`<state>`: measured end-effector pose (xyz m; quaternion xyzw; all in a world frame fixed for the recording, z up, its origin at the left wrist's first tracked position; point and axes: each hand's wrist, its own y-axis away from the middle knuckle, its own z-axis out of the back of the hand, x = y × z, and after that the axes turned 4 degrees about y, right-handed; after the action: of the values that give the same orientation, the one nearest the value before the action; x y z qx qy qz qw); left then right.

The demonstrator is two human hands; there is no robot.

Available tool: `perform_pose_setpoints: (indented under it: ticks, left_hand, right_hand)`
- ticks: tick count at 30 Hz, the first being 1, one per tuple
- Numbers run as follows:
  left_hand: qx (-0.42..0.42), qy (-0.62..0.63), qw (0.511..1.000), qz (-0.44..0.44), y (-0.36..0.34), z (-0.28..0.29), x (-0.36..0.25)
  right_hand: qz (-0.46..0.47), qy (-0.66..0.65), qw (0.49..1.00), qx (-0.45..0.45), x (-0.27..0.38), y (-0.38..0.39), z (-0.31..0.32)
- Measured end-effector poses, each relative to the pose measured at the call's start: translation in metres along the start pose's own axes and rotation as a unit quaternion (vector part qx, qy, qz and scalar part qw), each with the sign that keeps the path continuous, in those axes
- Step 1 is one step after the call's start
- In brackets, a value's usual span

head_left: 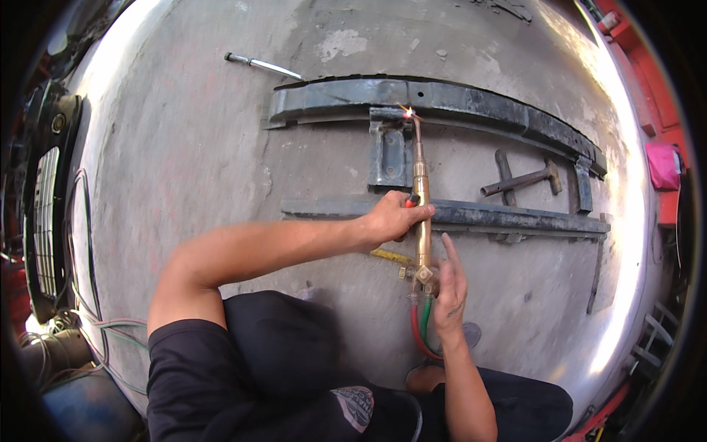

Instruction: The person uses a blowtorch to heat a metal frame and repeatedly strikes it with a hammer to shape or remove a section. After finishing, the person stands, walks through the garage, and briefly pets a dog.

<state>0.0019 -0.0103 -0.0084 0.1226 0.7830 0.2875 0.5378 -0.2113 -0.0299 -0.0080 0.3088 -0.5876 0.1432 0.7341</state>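
Observation:
My left hand (398, 216) is closed round the brass body of a cutting-style gas torch (423, 239), along with a small red-and-black object (412, 200). A bright flame (409, 112) burns at the torch's copper tip, at the bracket (390, 151) on a curved dark steel beam (346, 93). My right hand (451, 287) is beside the torch's valves with its fingers stretched out. Red and green hoses (427, 313) hang from the torch. A second straight steel bar (515, 218) lies behind my left hand, and a yellow tool (390, 254) is partly visible below it.
Two hammers (521, 180) lie between the beams on the concrete floor (199, 147). A chrome bar (269, 65) lies behind the curved beam. Car parts (48, 221) and cables (96, 322) are at the left. A pink object (663, 166) and red metal (637, 81) line the right.

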Motion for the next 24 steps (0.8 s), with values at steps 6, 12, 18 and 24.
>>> perform_pose_setpoints:
  ticks: [6, 12, 18, 24]
  left_hand:
    - [-0.004, 0.001, 1.000, 0.011, -0.001, 0.003, 0.004]
    - [0.002, 0.010, 1.000, -0.004, 0.007, 0.007, 0.004]
    - [0.014, -0.009, 1.000, 0.016, 0.006, 0.006, 0.001]
    - [0.009, -0.008, 1.000, 0.023, 0.004, 0.010, 0.003]
  right_hand:
    - [-0.191, 0.058, 0.966, 0.167, -0.078, -0.027, 0.017]
    - [-0.331, -0.130, 0.912, 0.203, -0.101, -0.020, -0.010]
    - [-0.220, -0.009, 0.974, 0.060, -0.154, -0.036, -0.013]
    - [-0.122, 0.064, 0.979, -0.148, -0.115, -0.019, 0.015]
